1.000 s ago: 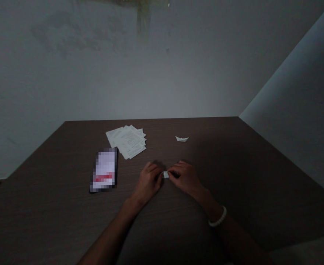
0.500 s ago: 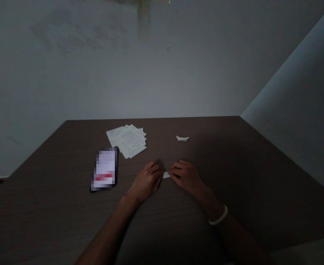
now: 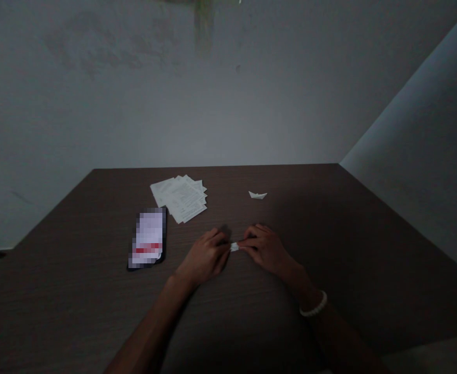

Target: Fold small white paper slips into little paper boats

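Note:
A small folded piece of paper [image 3: 234,246], whitish, lies low over the table between my two hands. My left hand [image 3: 208,255] pinches its left end, with the fingers curled. At its right end the thumb and fingers of my right hand [image 3: 264,249] are closed on it; a pale beaded bracelet circles that wrist. The fingertips hide both ends of the paper, so its full shape does not show. Beyond my right hand sits a small white paper boat [image 3: 258,195], upright on the table.
A fanned stack of printed paper sheets [image 3: 181,197] lies at the back left. In front of it is a phone [image 3: 148,239] with a blurred screen. The dark wooden table [image 3: 95,311] meets a grey wall [image 3: 251,114] at the back.
My right wrist and bracelet have shifted slightly to the right. Both hands keep their pinch on the folded paper, which has barely moved.

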`<control>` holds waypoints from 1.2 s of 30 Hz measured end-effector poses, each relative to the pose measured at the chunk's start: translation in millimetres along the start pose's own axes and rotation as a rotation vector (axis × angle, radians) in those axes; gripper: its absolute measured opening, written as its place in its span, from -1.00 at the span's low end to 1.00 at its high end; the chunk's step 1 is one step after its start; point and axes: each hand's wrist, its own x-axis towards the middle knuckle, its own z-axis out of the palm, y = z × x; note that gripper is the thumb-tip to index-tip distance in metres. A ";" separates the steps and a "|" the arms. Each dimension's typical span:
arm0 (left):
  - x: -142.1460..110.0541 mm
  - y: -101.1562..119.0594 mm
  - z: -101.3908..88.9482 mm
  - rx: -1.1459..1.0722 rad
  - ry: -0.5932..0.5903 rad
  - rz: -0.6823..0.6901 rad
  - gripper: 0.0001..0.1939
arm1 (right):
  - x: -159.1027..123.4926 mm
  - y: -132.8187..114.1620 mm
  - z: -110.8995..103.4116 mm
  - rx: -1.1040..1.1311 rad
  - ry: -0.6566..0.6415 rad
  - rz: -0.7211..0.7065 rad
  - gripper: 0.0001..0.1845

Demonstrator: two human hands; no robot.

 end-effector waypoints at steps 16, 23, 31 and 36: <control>-1.0 -3.8 4.3 -0.077 0.061 -0.081 -0.80 | -1.5 -5.0 -2.6 -0.012 -0.011 0.070 -0.86; -0.1 -6.7 7.7 -0.120 0.094 -0.141 -0.85 | -1.8 -2.7 2.2 -0.001 0.026 0.078 -0.88; 1.0 -8.0 12.3 -0.149 0.105 -0.170 -0.89 | 1.1 -8.6 -0.1 0.028 0.013 0.099 -0.84; 0.2 -8.2 14.7 -0.215 0.128 -0.182 -0.91 | 4.3 -9.9 0.3 0.091 0.021 0.116 -0.87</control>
